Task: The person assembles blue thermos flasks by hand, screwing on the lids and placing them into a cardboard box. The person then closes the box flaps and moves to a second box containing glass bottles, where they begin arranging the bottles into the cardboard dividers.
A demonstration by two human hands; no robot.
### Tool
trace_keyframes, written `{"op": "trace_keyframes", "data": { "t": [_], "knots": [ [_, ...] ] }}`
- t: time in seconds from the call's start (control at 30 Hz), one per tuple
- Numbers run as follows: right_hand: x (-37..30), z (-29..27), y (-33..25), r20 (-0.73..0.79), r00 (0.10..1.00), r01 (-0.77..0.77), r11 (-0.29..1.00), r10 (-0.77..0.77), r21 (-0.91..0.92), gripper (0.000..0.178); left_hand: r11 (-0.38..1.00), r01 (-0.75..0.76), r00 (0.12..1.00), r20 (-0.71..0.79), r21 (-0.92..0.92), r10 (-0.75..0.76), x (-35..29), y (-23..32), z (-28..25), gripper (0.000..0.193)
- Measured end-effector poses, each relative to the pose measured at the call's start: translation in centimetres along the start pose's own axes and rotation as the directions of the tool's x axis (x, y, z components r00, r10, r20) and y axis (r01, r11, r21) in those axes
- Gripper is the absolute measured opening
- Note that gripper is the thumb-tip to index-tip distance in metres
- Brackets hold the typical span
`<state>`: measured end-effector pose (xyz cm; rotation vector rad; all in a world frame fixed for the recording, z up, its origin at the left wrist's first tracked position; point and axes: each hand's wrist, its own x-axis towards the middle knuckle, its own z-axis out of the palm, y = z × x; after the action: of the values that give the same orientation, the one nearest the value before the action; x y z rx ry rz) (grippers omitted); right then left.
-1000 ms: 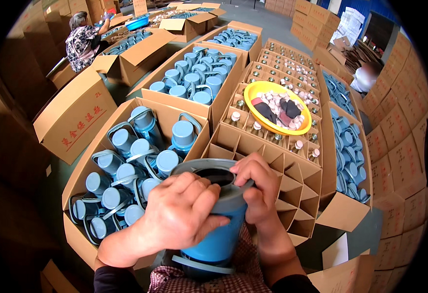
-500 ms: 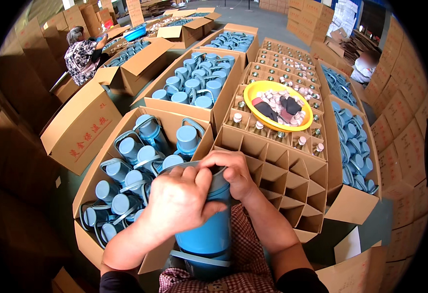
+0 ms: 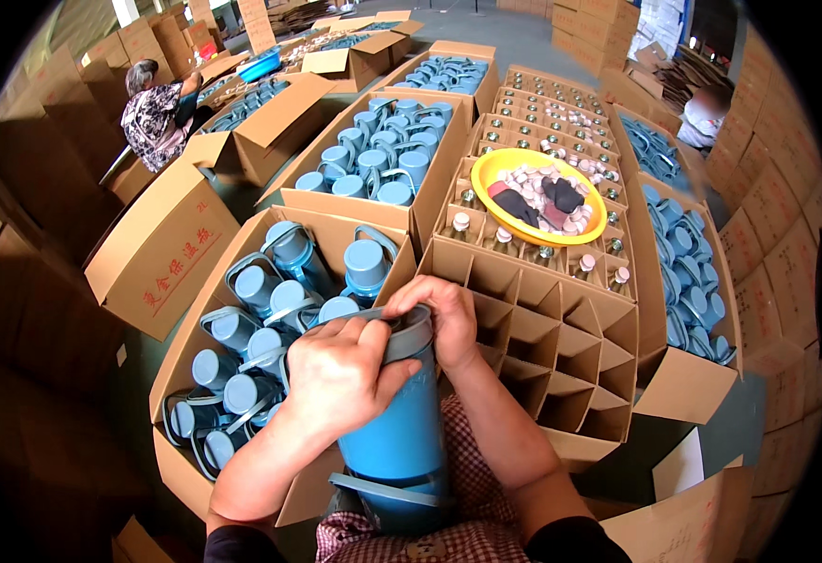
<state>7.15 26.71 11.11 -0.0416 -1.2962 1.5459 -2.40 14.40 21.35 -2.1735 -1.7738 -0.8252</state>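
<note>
A blue thermos flask shell stands upright against my checked apron, a handle bent across its lower part. Around its top is a grey-blue collar ring. My left hand is closed over the near left of this ring, thumb lying against the shell. On the opposite side, the fingers of my right hand curl over the rim and pinch it. Both palms hide part of the opening. Just left, a carton holds several blue flasks with cup lids and handles.
To the right stands a divided carton with bare cells in front and stoppered glass liners behind. A yellow basin of pale stoppers and dark gloves rests on it. Blue parts fill a carton farther right. Another person sits far left.
The scene has shifted slightly in view. My right fingers have moved a little along the collar ring, and more of the ring shows. Both hands keep their hold.
</note>
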Motion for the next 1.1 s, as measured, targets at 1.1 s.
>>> {"op": "trace_keyframes", "data": {
  "t": [1.1],
  "knots": [
    [-0.7, -2.5, -0.1, 0.269, 0.957, -0.237, 0.823, 0.107, 0.517, 0.091, 0.932, -0.156, 0.988, -0.042, -0.327, 0.151, 2.5, 1.9, 1.1, 0.02]
  ]
}}
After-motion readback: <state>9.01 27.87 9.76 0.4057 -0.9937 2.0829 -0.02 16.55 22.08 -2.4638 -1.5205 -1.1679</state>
